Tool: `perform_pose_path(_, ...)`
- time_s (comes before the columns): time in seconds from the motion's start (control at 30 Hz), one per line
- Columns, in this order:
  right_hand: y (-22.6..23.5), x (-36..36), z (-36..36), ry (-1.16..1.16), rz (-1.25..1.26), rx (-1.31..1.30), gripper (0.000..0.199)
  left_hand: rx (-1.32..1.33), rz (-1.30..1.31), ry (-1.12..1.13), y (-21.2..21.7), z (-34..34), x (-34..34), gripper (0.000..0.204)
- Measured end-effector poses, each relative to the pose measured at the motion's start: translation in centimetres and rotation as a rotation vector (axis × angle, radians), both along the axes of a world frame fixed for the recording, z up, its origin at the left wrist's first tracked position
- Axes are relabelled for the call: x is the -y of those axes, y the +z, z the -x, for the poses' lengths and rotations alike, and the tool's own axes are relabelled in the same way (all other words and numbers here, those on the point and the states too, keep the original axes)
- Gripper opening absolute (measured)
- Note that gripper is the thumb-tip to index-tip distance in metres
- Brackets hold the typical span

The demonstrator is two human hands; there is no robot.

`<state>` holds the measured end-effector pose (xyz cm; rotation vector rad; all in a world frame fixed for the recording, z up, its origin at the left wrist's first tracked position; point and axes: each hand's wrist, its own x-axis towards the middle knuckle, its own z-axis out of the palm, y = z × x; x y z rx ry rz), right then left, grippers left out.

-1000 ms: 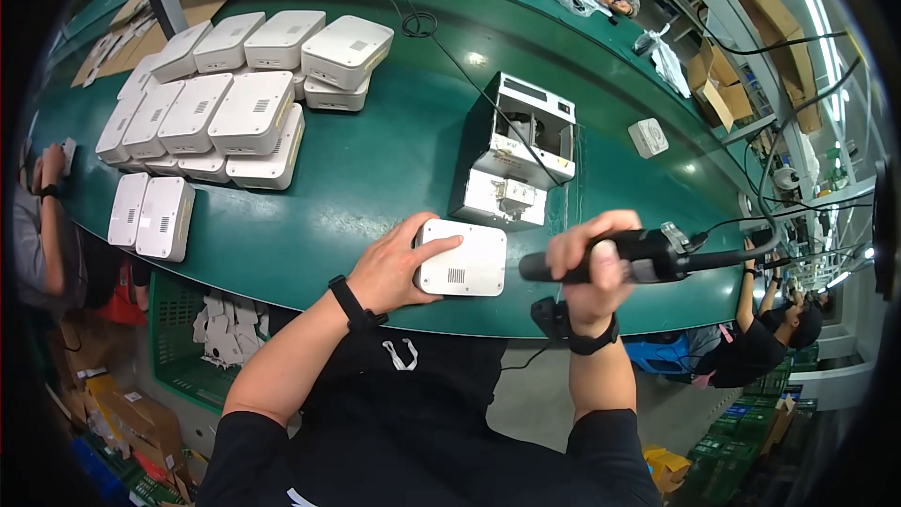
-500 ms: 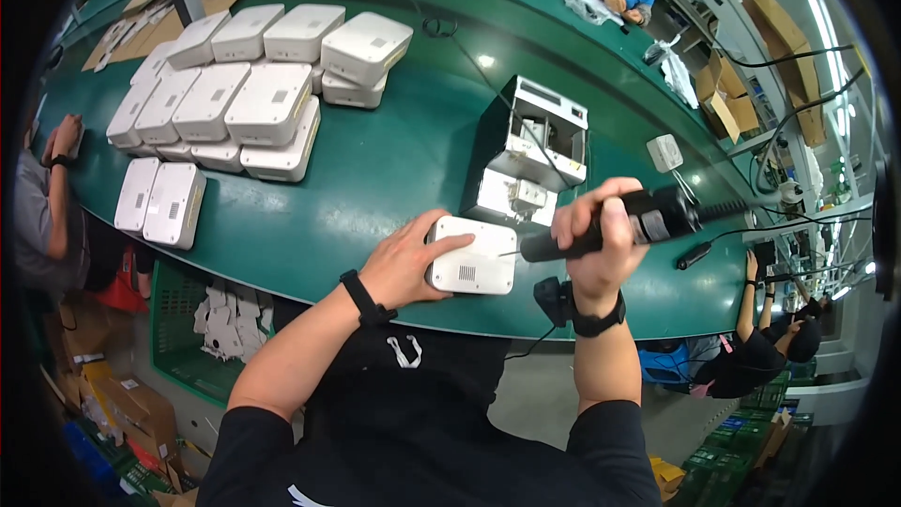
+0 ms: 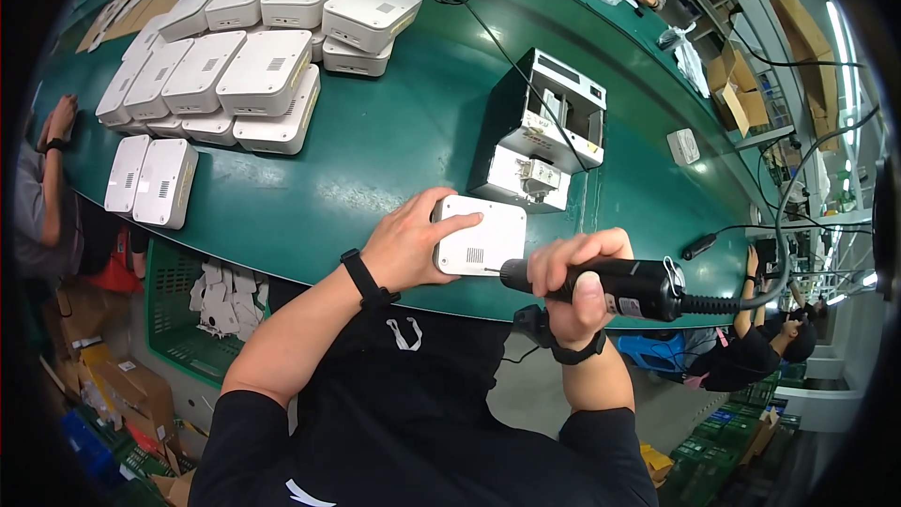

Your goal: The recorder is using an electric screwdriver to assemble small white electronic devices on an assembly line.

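A white, rounded-square plastic box (image 3: 497, 235) with a small vent grille lies flat near the bench's front edge. My left hand (image 3: 418, 239) grips its left side, thumb across the top face. In my right hand (image 3: 582, 286) is a black corded electric screwdriver (image 3: 629, 289), held sideways with fingers wrapped round its body. The thin bit reaches the box's lower right area; whether the tip touches a screw cannot be made out. Just beyond the box stands a black and silver screw feeder (image 3: 540, 131).
Stacked white boxes (image 3: 267, 70) fill the green bench's (image 3: 394, 145) left side, with two more boxes (image 3: 164, 183) nearer. Another white piece (image 3: 683, 146) lies at right. A green crate (image 3: 174, 319) of white parts stands below the edge. Co-workers are at left, far side and right.
My right hand has brought the screwdriver down and nearer to me, from the box's right side to its lower right area. My left hand still holds the box.
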<state>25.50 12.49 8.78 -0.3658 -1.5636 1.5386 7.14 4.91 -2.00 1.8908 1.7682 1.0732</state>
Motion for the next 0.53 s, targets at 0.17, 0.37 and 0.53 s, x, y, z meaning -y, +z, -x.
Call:
perform_pose_path(0.17, -0.4, 0.1, -0.1, 0.036, 0.006, -0.019, 0.037, -0.002, -0.017, 0.011, 0.2, 0.2, 0.0, 0.076)
perform_pose_path(0.37, -0.4, -0.8, 0.3, 0.028, 0.022, 0.008, 0.033, 0.008, 0.003, 0.008, 0.5, 0.1, -0.1, 0.076)
perform_pose_path(0.53, 2.3, -3.9, 0.9, -0.205, -0.002, -0.022, 0.036, -0.005, 0.037, -0.005, 0.3, -0.1, -0.4, 0.076)
